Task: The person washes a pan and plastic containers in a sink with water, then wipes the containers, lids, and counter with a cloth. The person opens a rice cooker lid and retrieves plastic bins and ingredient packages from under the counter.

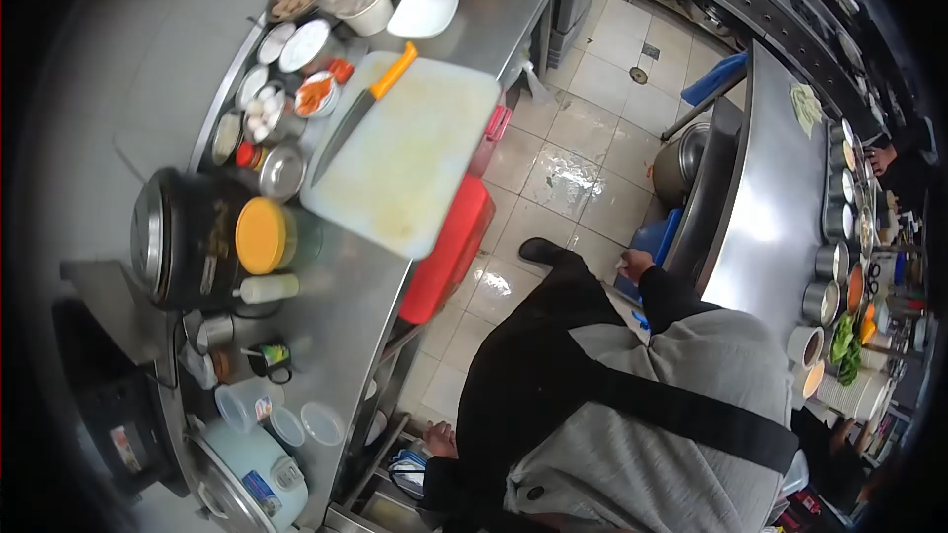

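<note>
At the bottom centre, my left hand (440, 439) is beside an open drawer (400, 424) under the left counter. Its fingers look slightly apart; whether they touch the drawer's edge I cannot tell. Blue-and-white packages (407, 472) lie inside the drawer. My right hand (637, 265) hangs by the right counter, near a blue bin (657, 237). Its fingers are curled, with a small pale bit showing at the tips that I cannot name. On the left counter, an orange-handled knife (360, 109) lies along the edge of a white cutting board (420, 158).
Bowls of food, a black pot (188, 237), an orange-lidded container (265, 235) and a squeeze bottle (269, 287) crowd the left counter (336, 336). A red bin (454, 257) juts out below it. The tiled floor (563, 178) looks wet. Another person's hand (879, 158) is at the far right.
</note>
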Motion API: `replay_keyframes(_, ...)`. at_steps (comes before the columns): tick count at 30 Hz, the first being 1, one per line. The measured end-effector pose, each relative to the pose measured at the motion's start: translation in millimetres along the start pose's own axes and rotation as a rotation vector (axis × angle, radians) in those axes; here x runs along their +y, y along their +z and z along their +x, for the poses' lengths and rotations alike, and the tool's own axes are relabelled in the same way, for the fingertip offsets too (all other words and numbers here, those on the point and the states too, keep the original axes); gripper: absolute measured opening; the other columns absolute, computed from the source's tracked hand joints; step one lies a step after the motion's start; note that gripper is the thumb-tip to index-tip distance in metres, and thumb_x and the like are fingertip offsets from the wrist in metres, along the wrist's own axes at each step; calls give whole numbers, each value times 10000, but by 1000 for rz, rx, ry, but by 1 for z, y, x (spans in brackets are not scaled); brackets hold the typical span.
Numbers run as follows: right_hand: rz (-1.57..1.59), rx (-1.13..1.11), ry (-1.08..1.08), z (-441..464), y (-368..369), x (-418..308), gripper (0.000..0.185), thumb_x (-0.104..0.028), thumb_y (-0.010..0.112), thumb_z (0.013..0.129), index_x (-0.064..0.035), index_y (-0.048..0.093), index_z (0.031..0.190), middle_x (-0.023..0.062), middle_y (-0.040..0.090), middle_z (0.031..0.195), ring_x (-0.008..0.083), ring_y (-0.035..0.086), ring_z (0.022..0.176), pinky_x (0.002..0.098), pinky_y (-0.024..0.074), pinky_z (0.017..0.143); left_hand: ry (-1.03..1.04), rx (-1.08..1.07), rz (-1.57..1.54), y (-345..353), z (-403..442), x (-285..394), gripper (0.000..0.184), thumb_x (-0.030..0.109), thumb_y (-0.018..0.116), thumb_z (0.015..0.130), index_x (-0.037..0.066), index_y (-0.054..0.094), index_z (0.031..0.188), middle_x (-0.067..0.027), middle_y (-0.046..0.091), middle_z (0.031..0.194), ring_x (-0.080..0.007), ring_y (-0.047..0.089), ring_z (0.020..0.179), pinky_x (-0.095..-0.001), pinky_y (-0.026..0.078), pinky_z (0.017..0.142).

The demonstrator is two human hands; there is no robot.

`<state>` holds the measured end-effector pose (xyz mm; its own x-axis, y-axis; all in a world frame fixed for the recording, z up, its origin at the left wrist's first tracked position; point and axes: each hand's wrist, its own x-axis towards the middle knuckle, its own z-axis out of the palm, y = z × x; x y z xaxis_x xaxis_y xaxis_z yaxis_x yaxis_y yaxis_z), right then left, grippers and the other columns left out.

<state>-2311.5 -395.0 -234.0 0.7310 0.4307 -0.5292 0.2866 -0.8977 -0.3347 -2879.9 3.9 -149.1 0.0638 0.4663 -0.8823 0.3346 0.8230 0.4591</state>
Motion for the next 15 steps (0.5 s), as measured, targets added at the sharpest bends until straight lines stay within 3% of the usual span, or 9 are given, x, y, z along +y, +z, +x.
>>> replay_keyframes(4, 85, 133, 124, 136, -22, 5, 292, -169, 647, 748, -57, 651, 1017, 231, 665, 926, 420, 653, 881, 492, 520, 758, -103, -54, -32, 62, -10, 22, 350, 195, 585, 939, 66, 518, 1258, -70, 617, 1006, -163, 613, 855, -247, 479, 679)
replay_keyframes(6, 327, 181, -74, 220, -83, -28, 286, -182, 640, 779, -35, 621, 1024, 231, 650, 962, 431, 617, 900, 510, 495, 772, -118, -187, -28, 78, -7, 2, 359, 179, 582, 941, 68, 513, 1276, -64, 611, 1022, -154, 609, 857, -240, 477, 694)
replay_keyframes(7, 86, 427, -380, 280, -94, -39, 369, -235, 688, 789, -24, 599, 1078, 236, 625, 990, 434, 590, 924, 482, 488, 802, 152, -174, 103, 97, -34, 1, 362, 177, 580, 948, 66, 510, 1286, -53, 614, 993, -139, 603, 827, -243, 473, 689)
replay_keyframes(8, 406, 455, -413, 324, -112, -59, 439, -261, 708, 807, -27, 559, 1147, 194, 606, 1016, 376, 583, 928, 462, 485, 801, 417, -141, 234, 118, -55, -1, 365, 175, 578, 955, 64, 508, 1295, -43, 617, 964, -125, 597, 797, -246, 468, 684)
replay_keyframes(9, 722, 485, -467, 363, -133, -81, 513, -287, 728, 824, -30, 520, 1216, 151, 586, 1042, 318, 576, 932, 443, 482, 801, 450, -111, 225, 128, -55, -5, 368, 173, 575, 959, 59, 507, 1302, -44, 625, 949, -122, 594, 784, -247, 468, 686)
replay_keyframes(10, 367, 529, -663, 389, -161, -90, 564, -305, 702, 875, -44, 472, 1319, 91, 562, 1097, 246, 565, 943, 423, 484, 810, 482, -49, 198, 127, -59, -19, 372, 171, 573, 962, 54, 506, 1309, -46, 633, 934, -120, 590, 770, -249, 467, 688)
replay_keyframes(13, -130, 181, -673, 409, -195, -133, 463, -184, 681, 838, -11, 556, 1248, 114, 637, 915, 250, 622, 790, 398, 518, 673, 489, 154, 163, 146, -106, -23, 409, 114, 576, 929, 29, 496, 1320, -64, 667, 926, -134, 613, 802, -266, 485, 714)
replay_keyframes(14, -314, 95, -753, 404, -191, -141, 434, -144, 674, 825, 0, 584, 1225, 122, 662, 854, 252, 642, 739, 389, 529, 627, 460, 228, 176, 148, -116, -27, 425, 127, 587, 904, 28, 513, 1311, -81, 679, 941, -142, 627, 808, -279, 495, 709)
replay_keyframes(15, -472, 222, -879, 452, -136, -106, 324, -163, 673, 832, -30, 652, 1126, 76, 651, 764, 254, 628, 673, 391, 516, 579, 476, 276, 107, 144, -115, -47, 418, 136, 595, 900, 34, 529, 1300, -81, 682, 943, -146, 632, 813, -282, 500, 717)
